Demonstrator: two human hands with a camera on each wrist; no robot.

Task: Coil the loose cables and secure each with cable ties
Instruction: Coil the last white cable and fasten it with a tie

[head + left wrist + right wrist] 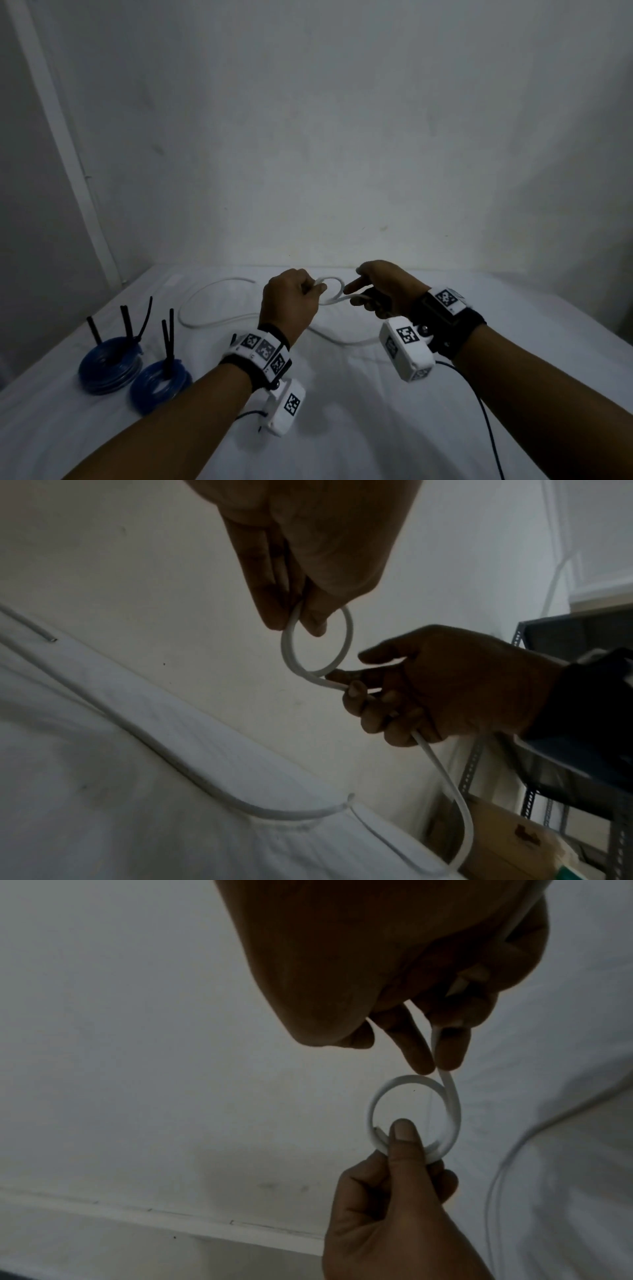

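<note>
Left hand (289,301) pinches the first small loop of the white cable (212,291) above the table (342,428) so it cannot spring open, while the right hand (383,291) grips the trailing length, ready to feed another turn.

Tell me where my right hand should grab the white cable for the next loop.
Probably just below the right hand, where the white cable hangs free before reaching the table. Come from above: that stretch is clear, while the left hand pins the first loop.
</note>
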